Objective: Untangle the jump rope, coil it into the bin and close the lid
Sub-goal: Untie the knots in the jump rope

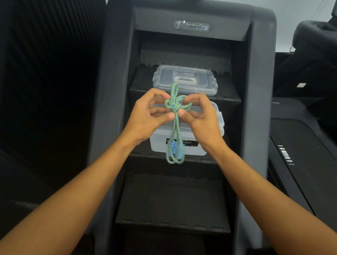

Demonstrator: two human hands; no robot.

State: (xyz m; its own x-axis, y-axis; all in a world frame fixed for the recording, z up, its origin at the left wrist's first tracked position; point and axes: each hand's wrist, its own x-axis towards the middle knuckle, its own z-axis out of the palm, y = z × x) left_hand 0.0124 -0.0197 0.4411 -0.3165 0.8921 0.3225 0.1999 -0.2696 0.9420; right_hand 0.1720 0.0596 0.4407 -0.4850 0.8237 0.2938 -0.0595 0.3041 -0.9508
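Observation:
A green-and-blue braided jump rope (pixel 175 125) is knotted in a bundle in front of me. My left hand (pixel 150 114) and my right hand (pixel 200 118) both pinch the knot from either side, above the open clear plastic bin (pixel 205 149). Loops stick up from the knot, and more loops and the light blue handles (pixel 177 149) hang down before the bin's front wall. The bin's clear lid (pixel 186 79), with a flat handle in its top, lies on the step behind the bin.
The bin and lid rest on the black steps of a dark grey stair-climber machine (pixel 115 84). An empty step (pixel 175 200) lies lower down. Black exercise machines stand on the right (pixel 300 155) and left.

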